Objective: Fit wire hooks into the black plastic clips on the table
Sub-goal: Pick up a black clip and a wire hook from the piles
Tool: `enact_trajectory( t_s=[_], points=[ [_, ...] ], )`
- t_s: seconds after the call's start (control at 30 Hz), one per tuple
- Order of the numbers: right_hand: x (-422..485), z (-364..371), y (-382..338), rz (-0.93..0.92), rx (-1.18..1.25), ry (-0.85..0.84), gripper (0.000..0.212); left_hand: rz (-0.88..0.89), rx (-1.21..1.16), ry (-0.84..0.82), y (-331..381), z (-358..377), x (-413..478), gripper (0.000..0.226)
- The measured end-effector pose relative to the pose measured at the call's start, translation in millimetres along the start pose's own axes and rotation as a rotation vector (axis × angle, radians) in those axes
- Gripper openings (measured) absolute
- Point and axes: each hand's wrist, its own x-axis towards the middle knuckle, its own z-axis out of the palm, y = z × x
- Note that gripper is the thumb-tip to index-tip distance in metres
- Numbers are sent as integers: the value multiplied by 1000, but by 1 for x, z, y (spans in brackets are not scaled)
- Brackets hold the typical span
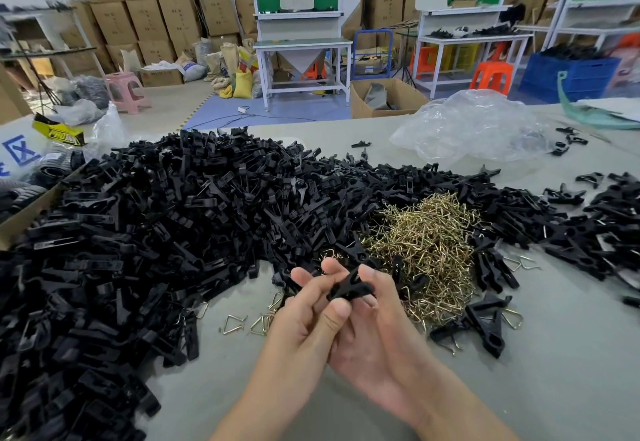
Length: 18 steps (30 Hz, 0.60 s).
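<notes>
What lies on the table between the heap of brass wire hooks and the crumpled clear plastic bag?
In the head view, a band of loose black clips lies between the wire hooks and the plastic bag.

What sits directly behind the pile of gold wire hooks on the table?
A ridge of black plastic clips borders the wire hooks; farther back lies a crumpled clear plastic bag. The table under the hooks is covered.

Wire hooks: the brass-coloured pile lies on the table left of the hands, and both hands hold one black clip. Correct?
Wrong side. The head view shows the wire hook pile lying on the table right of the hands, slightly beyond them. The left hand and right hand do hold one black clip together.
</notes>
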Motion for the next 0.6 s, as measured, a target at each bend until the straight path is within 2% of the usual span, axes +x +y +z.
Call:
enact_trajectory(
  t_s=[0.3,0.4,0.6],
  points=[
    [1,-6,4,-29,172,35,36,-93,42,-57,3,0,2,42],
    [2,-4,6,-40,188,58,34,-95,66,-49,2,-1,3,35],
    [4,-5,9,-22,244,130,25,-92,161,-93,-4,-2,4,39]
  ],
)
